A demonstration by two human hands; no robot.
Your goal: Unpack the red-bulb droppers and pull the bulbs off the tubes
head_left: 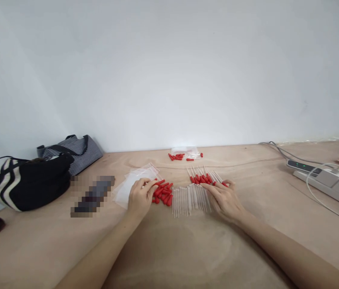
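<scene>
My left hand [139, 196] pinches a red rubber dropper bulb [159, 182] between thumb and fingertips, just above a pile of loose red bulbs [165, 196]. My right hand [225, 198] rests with fingers apart at the right end of a row of assembled droppers [201, 178], whose red bulbs point toward me and thin clear tips point away. Its fingers touch or hover over the last red bulbs there; the exact contact is partly hidden. Between my hands, a row of clear pipette tubes [184, 200] lies side by side without bulbs.
Clear zip bags [130, 186] lie under and beside my left hand. More red bulbs [176, 157] and a plastic bag [184, 151] lie near the wall. At left are a black bag [43, 180], a striped bag [82, 154] and a pixelated dark object [94, 194]; a power strip [331, 186] with cables stands right.
</scene>
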